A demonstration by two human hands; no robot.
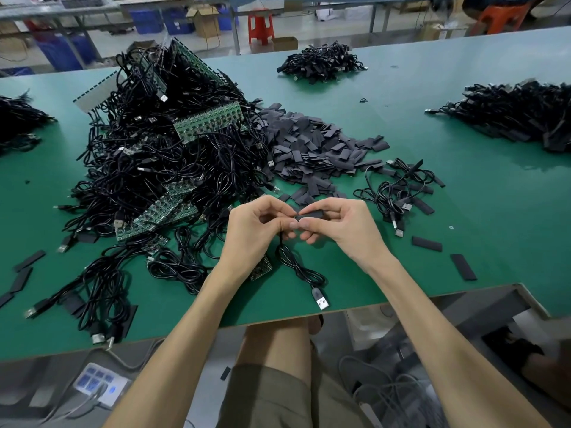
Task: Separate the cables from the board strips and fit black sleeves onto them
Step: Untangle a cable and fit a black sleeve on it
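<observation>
Head view.

A: We have the sleeve point(306, 215) pinched between thumb and forefinger of the right hand point(336, 225). The left hand point(256, 225) is clamped on the end of the cable point(293, 265), right at the sleeve's mouth. The two sets of fingertips almost touch there.

B: The cable's tip is hidden under our fingers, so we cannot tell how far in it sits. What do we think could go wrong?

A: Our pinch may press the flat sleeve's mouth closed, so the tip would catch on the rim or buckle it. If our grip slackens, the sleeve drops among the loose ones under the fingers.

B: The cable hangs in loops below the left fingers, down to its plug point(320, 299) near the edge of the table point(463, 230). A sharp tug could snag it on the heap point(160, 168) left of the fingers, or pull the plug over the edge.

A: The heap also carries green strips point(210, 122), and their edges could hook a loop. Beyond the fingertips lies the pile point(312, 149) of spare sleeves.

B: Any writing? We can read none. The plug shows small red marks too fine to make out, and the boxes point(205, 21) far beyond the fingers carry nothing legible.
</observation>
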